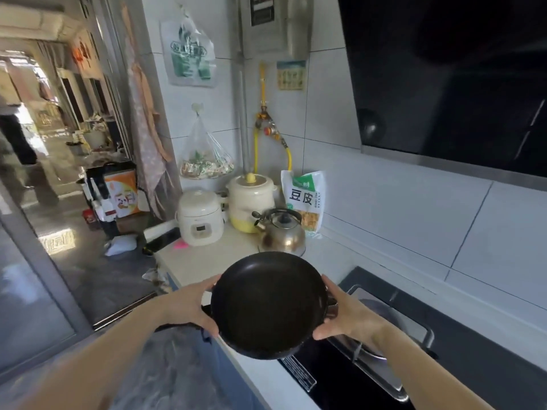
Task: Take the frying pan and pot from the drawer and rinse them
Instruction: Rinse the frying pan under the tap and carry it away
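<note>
A round black pan (pixel 268 304) with two short side handles hangs in the air above the counter's front edge, its dark inside facing me. My left hand (pixel 189 306) grips its left rim, the thumb over the top edge. My right hand (pixel 340 316) grips the right side at the small handle, fingers curled under. No second pan or pot is in sight, and the drawer lies outside the frame.
Behind the pan on the white counter (pixel 207 261) stand a steel kettle (pixel 281 232), a small rice cooker (pixel 201 217), a cream crock (pixel 251 199) and a food packet (pixel 306 199). A gas hob (pixel 384 335) is at the right under a black hood (pixel 450 78). An open doorway lies left.
</note>
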A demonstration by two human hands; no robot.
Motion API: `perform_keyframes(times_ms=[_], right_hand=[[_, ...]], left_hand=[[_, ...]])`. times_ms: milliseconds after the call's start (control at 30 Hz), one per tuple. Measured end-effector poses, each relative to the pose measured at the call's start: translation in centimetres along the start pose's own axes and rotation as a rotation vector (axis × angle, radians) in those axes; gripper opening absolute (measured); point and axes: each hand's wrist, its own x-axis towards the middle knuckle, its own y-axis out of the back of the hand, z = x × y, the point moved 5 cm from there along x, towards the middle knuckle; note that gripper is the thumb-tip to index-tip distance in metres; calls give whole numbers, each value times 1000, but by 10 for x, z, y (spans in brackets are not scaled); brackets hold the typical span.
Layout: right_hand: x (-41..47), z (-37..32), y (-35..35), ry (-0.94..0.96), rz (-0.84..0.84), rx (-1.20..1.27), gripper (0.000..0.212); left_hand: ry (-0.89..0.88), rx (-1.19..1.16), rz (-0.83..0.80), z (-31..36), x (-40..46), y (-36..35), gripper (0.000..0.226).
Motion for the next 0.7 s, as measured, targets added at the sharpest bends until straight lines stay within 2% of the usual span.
perform_keyframes(times_ms=[333,700], right_hand=[[117,56,-6,-66,43,-61,127],[148,88,-13,-245,105,-233,128]], left_hand=[[-33,13,-64,-81,138,8,113],[-66,64,-84,-118,189,-13,126]])
